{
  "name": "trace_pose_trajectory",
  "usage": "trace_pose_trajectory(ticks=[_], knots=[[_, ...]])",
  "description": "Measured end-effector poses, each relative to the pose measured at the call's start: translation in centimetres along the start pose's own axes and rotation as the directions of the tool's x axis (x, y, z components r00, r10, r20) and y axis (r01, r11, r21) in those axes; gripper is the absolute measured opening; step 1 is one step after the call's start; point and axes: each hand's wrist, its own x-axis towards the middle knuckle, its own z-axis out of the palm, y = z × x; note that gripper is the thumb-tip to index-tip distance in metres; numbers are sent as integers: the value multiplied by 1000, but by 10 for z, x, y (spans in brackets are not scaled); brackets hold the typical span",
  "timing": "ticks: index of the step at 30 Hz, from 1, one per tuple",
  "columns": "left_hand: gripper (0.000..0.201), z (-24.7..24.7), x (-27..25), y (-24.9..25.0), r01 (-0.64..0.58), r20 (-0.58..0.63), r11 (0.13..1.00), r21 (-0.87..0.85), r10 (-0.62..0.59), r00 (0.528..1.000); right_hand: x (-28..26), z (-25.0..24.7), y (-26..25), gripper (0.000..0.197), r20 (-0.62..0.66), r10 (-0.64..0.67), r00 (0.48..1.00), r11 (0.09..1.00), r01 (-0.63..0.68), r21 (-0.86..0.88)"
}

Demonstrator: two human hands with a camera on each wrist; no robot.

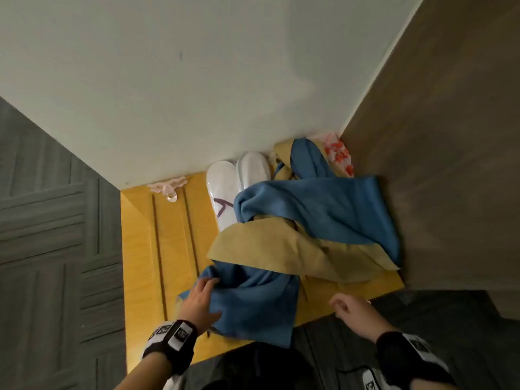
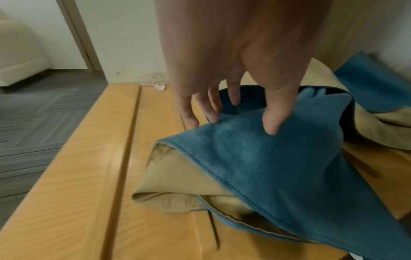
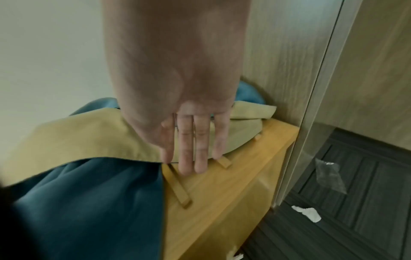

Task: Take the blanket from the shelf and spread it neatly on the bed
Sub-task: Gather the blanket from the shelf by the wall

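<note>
A crumpled blanket (image 1: 309,209), blue on one side and tan on the other, lies on a low yellow wooden shelf (image 1: 168,249) in a corner. My left hand (image 1: 201,294) holds its near blue fold. In the left wrist view the thumb lies on top of the blanket (image 2: 266,167) and the fingers (image 2: 213,109) reach behind the fold, so the left hand (image 2: 242,114) pinches it. My right hand (image 1: 349,305) hovers at the shelf's front edge, empty. In the right wrist view the right hand (image 3: 193,158) has straight fingers over the tan part of the blanket (image 3: 89,202).
Two white slippers (image 1: 225,190) and a pink hair clip (image 1: 168,187) lie on the shelf by the white wall. A red-and-white patterned item (image 1: 337,156) sits in the far corner. A wooden panel (image 1: 450,164) closes the right side. A tissue (image 3: 307,212) and a plastic bag (image 3: 329,174) lie on the floor.
</note>
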Motion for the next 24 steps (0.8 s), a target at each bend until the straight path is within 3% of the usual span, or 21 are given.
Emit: trace_pose_trajectory(ticks=[2, 5, 8, 10, 13, 15, 19, 22, 24], knots=[[87, 5, 13, 5, 3, -18, 992, 127, -1, 1000, 10, 4, -9, 18, -42, -12, 999, 1000, 13, 15], [89, 14, 28, 12, -9, 82, 947, 320, -18, 997, 15, 8, -26, 19, -66, -49, 997, 998, 51, 34], [58, 16, 38, 14, -68, 196, 921, 385, -10, 981, 19, 5, -36, 18, -99, -59, 993, 996, 65, 59], [42, 8, 42, 17, -133, 205, 928, 347, 64, 977, 22, -1, -40, 18, -135, -55, 989, 994, 66, 82], [41, -29, 47, 33, -233, 66, 943, 237, 224, 972, 26, -15, -46, 19, -172, -44, 984, 993, 62, 103], [45, -63, 55, 54, -326, -37, 930, 173, 336, 941, 30, -26, -50, 22, -215, -29, 976, 992, 54, 111], [37, -126, 75, 114, -571, -213, 813, 110, 581, 786, 40, -45, -55, 26, -299, 16, 954, 991, 25, 134], [24, -154, 91, 161, -607, -400, 793, -49, 541, 740, 42, -54, -55, 22, -312, 14, 950, 986, 38, 161], [29, -166, 104, 186, -586, -430, 786, -197, 467, 772, 43, -58, -51, 21, -308, 14, 951, 987, 36, 158]])
